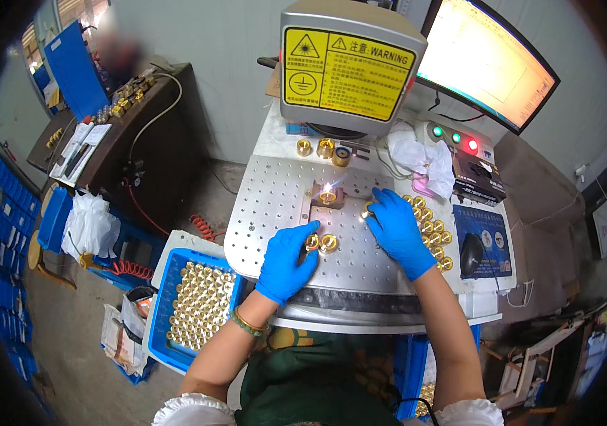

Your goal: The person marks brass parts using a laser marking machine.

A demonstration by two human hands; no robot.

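Observation:
Both my hands wear blue gloves over a perforated metal worktable (268, 192). My left hand (285, 261) is closed, thumb and forefinger around a small brass fitting (312, 242). Right beside that piece sits a second brass fitting (329, 244). My right hand (397, 231) pinches another brass fitting (368, 210) at its fingertips, partly hidden by the glove. Between and beyond the hands, one brass piece (327, 196) rests in a small metal holder (315, 214), with a bright spark of light on it. Above it hangs the grey head of a laser marking machine (353, 21).
Several brass fittings (427, 227) stand in rows right of my right hand. A blue tray (163, 298) full of brass pieces is at the left. Larger brass parts (325, 148) stand at the back. A mouse (471, 254), a lit control box (452, 135) and a monitor (488, 60) are rightward.

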